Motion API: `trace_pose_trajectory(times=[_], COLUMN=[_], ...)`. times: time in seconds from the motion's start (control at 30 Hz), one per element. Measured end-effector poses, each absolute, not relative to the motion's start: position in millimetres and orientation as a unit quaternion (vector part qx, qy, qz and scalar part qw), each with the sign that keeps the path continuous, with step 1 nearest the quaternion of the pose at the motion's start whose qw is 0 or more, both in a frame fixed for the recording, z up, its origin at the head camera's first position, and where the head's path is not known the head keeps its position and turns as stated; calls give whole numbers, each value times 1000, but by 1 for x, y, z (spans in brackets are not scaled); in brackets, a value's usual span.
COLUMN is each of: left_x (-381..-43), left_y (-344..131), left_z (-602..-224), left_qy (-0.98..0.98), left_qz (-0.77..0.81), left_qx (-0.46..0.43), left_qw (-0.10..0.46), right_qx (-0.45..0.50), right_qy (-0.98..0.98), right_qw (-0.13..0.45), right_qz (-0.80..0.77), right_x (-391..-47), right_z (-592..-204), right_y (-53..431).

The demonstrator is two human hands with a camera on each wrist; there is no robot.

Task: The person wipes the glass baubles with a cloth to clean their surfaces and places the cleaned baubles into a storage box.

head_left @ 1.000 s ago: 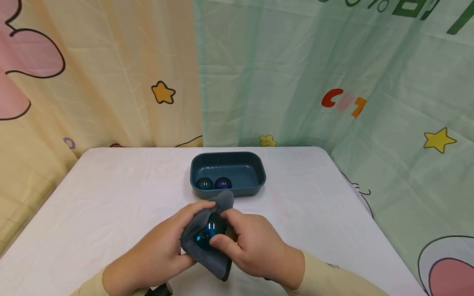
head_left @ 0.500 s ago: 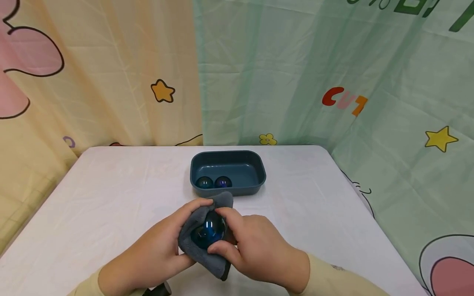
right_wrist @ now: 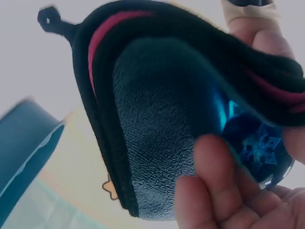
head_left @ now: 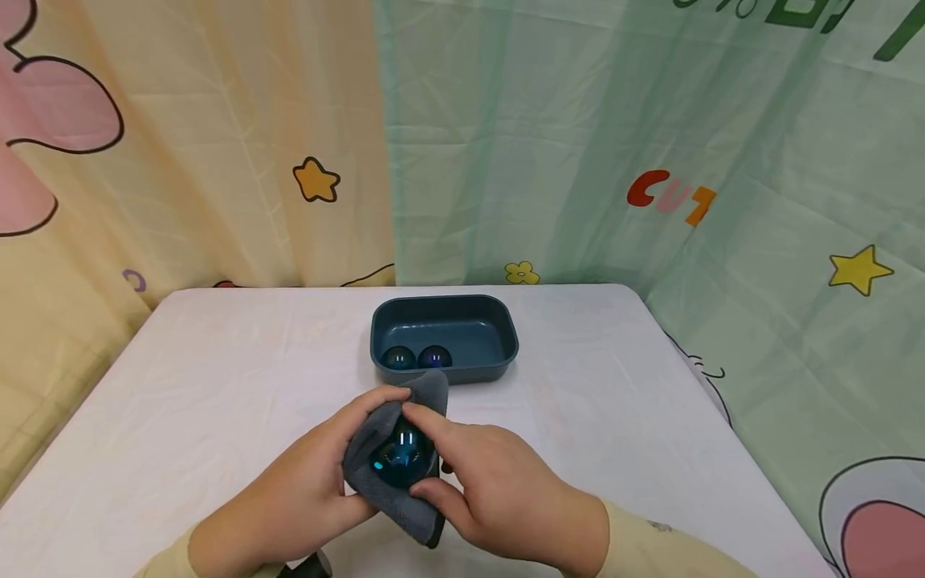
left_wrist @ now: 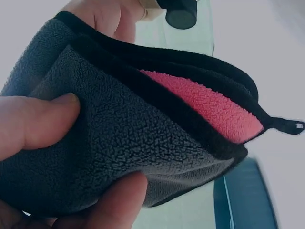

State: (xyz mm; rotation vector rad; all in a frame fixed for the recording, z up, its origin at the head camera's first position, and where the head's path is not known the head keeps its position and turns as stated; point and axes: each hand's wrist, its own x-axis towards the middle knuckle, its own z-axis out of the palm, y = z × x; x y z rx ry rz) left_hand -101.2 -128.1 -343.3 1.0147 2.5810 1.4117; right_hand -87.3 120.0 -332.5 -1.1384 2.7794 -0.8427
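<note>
A shiny dark blue glass ball point(head_left: 401, 461) sits in a folded grey towel point(head_left: 393, 507), held over the near middle of the table. My left hand point(head_left: 299, 478) grips the towel, which wraps the ball's left side and underside. My right hand point(head_left: 509, 486) pinches the ball from the right, with thumb and forefinger on its near and far sides. The right wrist view shows a snowflake figure on the ball point(right_wrist: 261, 150). Pink lining point(left_wrist: 209, 105) shows between the towel's dark-edged layers in the left wrist view, where the ball is hidden.
A blue-grey rectangular tray point(head_left: 480, 371) stands beyond the hands, close to the towel's far corner. Inside lie two dark balls, a greenish one point(head_left: 399, 358) and a bluish one point(head_left: 435, 357). Printed curtains point(head_left: 462, 160) rise behind the white-covered table point(head_left: 614, 385).
The ball and towel have shifted slightly left, along with both hands. My right fingers have moved left over the ball, and its reflections have changed. The tray and its balls stay put.
</note>
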Motion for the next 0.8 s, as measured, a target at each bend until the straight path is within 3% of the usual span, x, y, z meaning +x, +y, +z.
trace_pose_trajectory(times=[0.17,0.43,0.57,0.8], left_x=[-100,-99,-101,-99], left_y=[-126,-125,-127,-130], left_z=[-343,-344,-343,-343], left_qy=[838,846,832,825], left_qz=[431,404,437,451], left_qx=[335,348,341,340], left_qw=[12,-9,-1,8], right_qx=[-369,-317,-332,-387], right_qy=[894,878,881,887], right_qw=[-50,21,36,-63], right_qz=[-249,-358,-335,-242], right_x=[-88,-93,-88,-84], right_z=[-336,-341,-337,-335], right_y=[120,119,119,118])
